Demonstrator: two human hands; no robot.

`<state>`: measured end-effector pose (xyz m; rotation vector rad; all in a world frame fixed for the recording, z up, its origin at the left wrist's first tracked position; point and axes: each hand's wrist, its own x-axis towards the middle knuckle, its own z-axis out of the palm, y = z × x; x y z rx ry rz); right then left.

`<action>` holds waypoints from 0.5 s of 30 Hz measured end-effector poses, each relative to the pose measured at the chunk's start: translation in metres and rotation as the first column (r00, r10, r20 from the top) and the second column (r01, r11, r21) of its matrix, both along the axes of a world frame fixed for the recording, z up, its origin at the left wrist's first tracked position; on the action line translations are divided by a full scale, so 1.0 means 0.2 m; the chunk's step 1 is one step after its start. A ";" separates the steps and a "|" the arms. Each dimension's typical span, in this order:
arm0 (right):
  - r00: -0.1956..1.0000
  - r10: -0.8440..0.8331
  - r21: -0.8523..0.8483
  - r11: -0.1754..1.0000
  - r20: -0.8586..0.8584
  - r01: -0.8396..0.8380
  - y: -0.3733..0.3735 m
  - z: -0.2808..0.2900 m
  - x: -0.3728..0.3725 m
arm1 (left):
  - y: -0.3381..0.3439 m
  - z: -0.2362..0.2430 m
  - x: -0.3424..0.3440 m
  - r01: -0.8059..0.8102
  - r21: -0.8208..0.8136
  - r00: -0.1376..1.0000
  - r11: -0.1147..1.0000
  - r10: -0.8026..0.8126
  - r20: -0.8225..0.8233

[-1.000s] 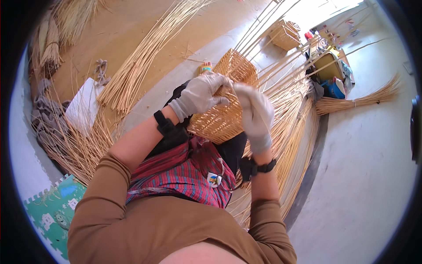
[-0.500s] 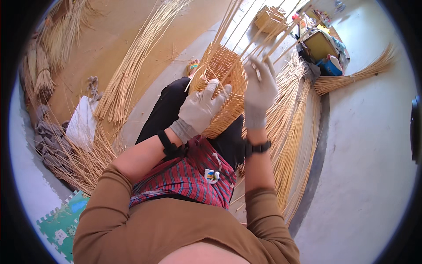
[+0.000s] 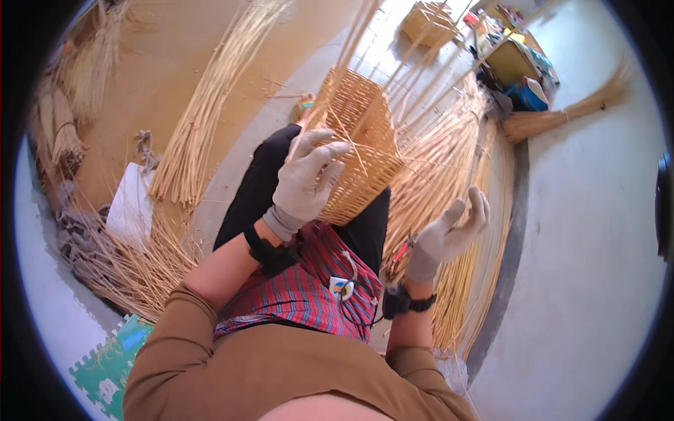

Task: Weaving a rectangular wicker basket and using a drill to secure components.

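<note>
Sprouting long pale stakes, a golden-tan, closely woven wicker basket.

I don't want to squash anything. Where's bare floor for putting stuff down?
Grey floor is mostly bare between the long cane bundle and the left leg; brown floor, between that bundle and the left sheaves. It's crowded around the white sheet and by the right hand, where canes spread.

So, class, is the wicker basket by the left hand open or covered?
Open: no cover lies over the wicker basket, and its inner wall shows from above.
</note>
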<state>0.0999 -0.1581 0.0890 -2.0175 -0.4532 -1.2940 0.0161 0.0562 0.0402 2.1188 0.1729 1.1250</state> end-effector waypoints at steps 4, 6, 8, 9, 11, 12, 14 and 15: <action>0.798 0.504 -0.107 0.820 -0.330 -0.563 0.29 0.09 -0.20 | 0.10 -0.05 0.01 -0.189 -0.258 0.973 0.947 0.216 0.079; 0.823 0.513 -0.233 0.793 -0.243 -0.563 0.42 0.10 -0.23 | 0.14 -0.06 0.02 -0.151 -0.228 0.985 0.962 0.165 0.043; 0.737 0.516 -0.053 0.803 -0.436 -0.593 0.50 0.11 -0.25 | 0.17 -0.07 0.04 0.041 -0.193 0.991 0.980 -0.016 0.131; 0.736 0.560 -0.090 0.769 -0.381 -0.633 0.52 0.12 -0.23 | 0.17 -0.08 0.05 0.129 -0.320 0.989 0.939 -0.100 0.107; 0.715 0.604 -0.099 0.736 -0.352 -0.670 0.56 0.11 -0.25 | 0.20 -0.08 0.05 0.124 -0.292 0.990 0.948 -0.098 0.100; 0.706 0.625 -0.087 0.725 -0.332 -0.683 0.57 0.11 -0.25 | 0.22 -0.09 0.05 0.146 -0.250 0.988 0.957 -0.127 0.088; 0.662 0.684 -0.148 0.652 -0.306 -0.743 0.60 0.07 -0.29 | 0.23 -0.09 0.06 0.192 -0.310 0.979 0.931 -0.158 0.133; 0.644 0.674 -0.188 0.623 -0.364 -0.759 0.62 0.06 -0.29 | 0.23 -0.10 0.06 0.215 -0.366 0.975 0.905 -0.177 0.134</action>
